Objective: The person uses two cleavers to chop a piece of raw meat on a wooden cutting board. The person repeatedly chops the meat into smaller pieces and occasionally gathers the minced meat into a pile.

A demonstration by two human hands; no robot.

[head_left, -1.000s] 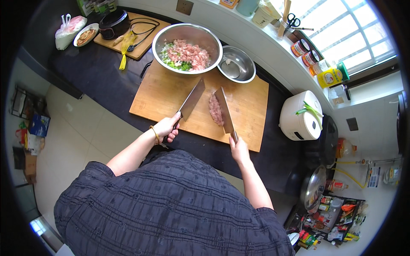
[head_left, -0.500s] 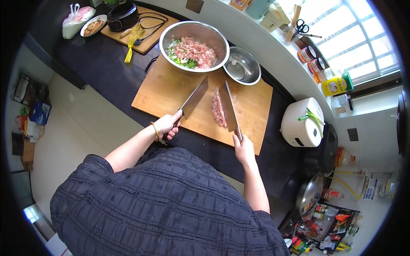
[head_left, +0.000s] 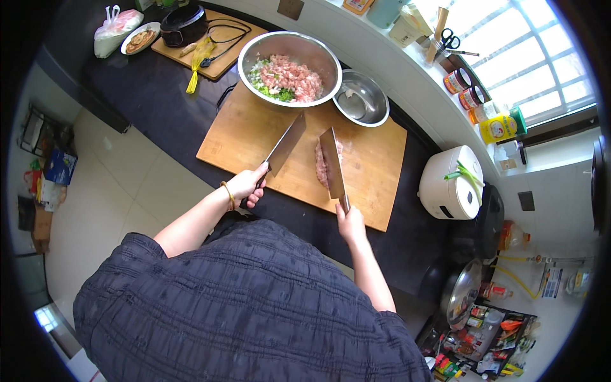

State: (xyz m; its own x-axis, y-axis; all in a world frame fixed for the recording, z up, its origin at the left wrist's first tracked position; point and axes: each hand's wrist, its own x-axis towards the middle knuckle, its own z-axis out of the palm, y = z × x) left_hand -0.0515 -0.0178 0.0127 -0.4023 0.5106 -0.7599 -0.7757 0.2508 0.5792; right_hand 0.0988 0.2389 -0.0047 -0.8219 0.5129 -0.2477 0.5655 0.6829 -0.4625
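Observation:
My left hand (head_left: 247, 186) is closed round the dark handle of a cleaver (head_left: 287, 145), whose broad blade is held over the left half of the wooden cutting board (head_left: 238, 137). A second cleaver (head_left: 331, 162) is gripped by its handle in my right hand (head_left: 351, 224). Its blade lies across a strip of minced meat (head_left: 320, 167) and hides part of it; meat shows on both sides. Beyond the blades, a large steel bowl (head_left: 245, 54) holds pink minced meat (head_left: 293, 76) and chopped green and white pieces. Beside it sits a smaller steel bowl (head_left: 372, 95) with a little residue inside.
A white rice cooker (head_left: 445, 184) with green onion (head_left: 468, 175) on its lid stands right of the board. At the far left are a second board (head_left: 245, 39) with a black appliance (head_left: 183, 27), a plate of food (head_left: 140, 38) and a plastic bag (head_left: 118, 32). Jars (head_left: 457, 81) line the windowsill.
The right cleaver has moved left, from the right edge of the meat strip onto it, with my right hand following. My left hand and its cleaver have shifted slightly left.

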